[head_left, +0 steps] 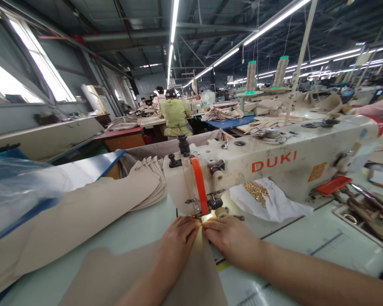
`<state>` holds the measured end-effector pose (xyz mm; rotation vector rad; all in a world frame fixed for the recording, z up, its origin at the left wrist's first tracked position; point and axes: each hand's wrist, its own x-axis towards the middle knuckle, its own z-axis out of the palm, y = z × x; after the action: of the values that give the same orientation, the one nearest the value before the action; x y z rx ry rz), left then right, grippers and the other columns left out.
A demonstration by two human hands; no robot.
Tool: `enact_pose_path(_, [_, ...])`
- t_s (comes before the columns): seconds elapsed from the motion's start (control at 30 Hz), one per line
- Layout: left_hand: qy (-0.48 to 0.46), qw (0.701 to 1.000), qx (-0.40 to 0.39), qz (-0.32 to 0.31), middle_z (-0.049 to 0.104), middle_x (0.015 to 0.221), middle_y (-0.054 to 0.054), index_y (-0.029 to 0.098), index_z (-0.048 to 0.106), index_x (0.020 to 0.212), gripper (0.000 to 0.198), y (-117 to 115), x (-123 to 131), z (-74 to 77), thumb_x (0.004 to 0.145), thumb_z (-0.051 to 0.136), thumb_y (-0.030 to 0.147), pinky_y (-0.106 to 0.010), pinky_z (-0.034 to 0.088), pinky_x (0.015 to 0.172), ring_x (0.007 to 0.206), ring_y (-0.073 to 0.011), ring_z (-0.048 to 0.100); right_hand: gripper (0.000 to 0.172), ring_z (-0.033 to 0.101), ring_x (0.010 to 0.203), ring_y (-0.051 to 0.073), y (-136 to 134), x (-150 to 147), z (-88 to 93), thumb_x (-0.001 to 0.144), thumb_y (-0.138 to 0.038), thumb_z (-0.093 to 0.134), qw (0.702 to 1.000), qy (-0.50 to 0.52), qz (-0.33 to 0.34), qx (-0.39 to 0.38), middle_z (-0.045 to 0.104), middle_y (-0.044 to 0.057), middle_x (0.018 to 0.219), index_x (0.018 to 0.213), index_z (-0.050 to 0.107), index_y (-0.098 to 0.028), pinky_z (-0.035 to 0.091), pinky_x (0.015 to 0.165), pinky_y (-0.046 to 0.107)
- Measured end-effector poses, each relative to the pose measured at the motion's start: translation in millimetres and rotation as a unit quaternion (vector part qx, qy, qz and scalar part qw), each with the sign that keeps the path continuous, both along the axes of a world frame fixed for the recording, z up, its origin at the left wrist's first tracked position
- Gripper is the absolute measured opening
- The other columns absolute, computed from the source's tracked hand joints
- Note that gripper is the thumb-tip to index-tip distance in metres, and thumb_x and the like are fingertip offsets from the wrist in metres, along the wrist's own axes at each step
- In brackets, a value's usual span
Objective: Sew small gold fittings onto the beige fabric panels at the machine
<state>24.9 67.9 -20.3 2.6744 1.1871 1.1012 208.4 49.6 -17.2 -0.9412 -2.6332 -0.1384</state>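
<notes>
A beige fabric piece (191,272) lies on the pale table and runs up under the needle area of a white sewing machine (236,163). My left hand (178,238) is closed on its upper end, fingertips bent down just in front of the presser foot. Close beside it, my right hand (232,238) pinches the fabric's right edge, with the fingertips of both hands almost meeting. The presser foot and needle are partly hidden by fingers and by an orange guard strip (199,185). A small lamp glow lights the spot.
Stacked beige fabric pieces (115,197) lie to the left beside clear plastic (25,182). Behind the machine arm, a white cloth (284,204) holds small gold-coloured metal parts (257,192). A tool tray (364,229) sits right. Farther off, a person in yellow-green (175,114) faces away.
</notes>
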Motion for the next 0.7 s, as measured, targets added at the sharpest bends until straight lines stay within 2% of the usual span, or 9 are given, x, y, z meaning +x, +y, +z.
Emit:
enact_pose_path(0.2, [0.013, 1.0, -0.014, 0.017, 0.071, 0.082, -0.004, 0.02, 0.067, 0.078, 0.02, -4, 0, 2.5, 0.084, 0.048, 0.016, -0.028, 0.056, 0.074, 0.079, -0.0162, 0.066, 0.009, 0.057, 0.089, 0.018, -5, 4, 0.3, 0.09, -0.018, 0.052, 0.999, 0.025, 0.024, 0.011, 0.066, 0.005, 0.093, 0.089, 0.06, -0.014, 0.04, 0.082, 0.031])
enact_pose_path(0.33, [0.056, 0.998, -0.012, 0.018, 0.071, 0.095, -0.007, 0.018, 0.068, 0.094, 0.023, -13, -5, 0.8, 0.086, 0.046, 0.02, -0.033, 0.054, 0.086, 0.093, -0.0189, 0.065, 0.012, 0.056, 0.088, 0.016, -8, 8, 1.1, 0.092, -0.021, 0.05, 0.997, 0.024, 0.068, 0.013, 0.065, 0.004, 0.089, 0.091, 0.06, -0.015, 0.04, 0.085, 0.03])
enact_pose_path(0.43, [0.104, 0.993, -0.037, 0.028, 0.069, 0.109, -0.006, 0.018, 0.066, 0.104, 0.027, -18, -8, -1.6, 0.087, 0.045, 0.018, -0.034, 0.05, 0.093, 0.102, -0.0183, 0.063, 0.012, 0.057, 0.088, 0.016, -9, 8, 3.3, 0.092, -0.022, 0.05, 0.997, 0.009, 0.074, 0.009, 0.065, 0.005, 0.088, 0.091, 0.06, -0.015, 0.041, 0.084, 0.029])
enact_pose_path(0.7, [0.123, 0.989, -0.069, 0.034, 0.067, 0.114, -0.007, 0.018, 0.066, 0.107, 0.03, -19, -8, 3.6, 0.088, 0.043, 0.019, -0.034, 0.049, 0.094, 0.106, -0.0188, 0.062, 0.012, 0.058, 0.088, 0.016, -7, 7, 3.9, 0.091, -0.021, 0.05, 0.997, -0.008, 0.071, 0.011, 0.066, 0.004, 0.089, 0.088, 0.06, -0.015, 0.041, 0.085, 0.028])
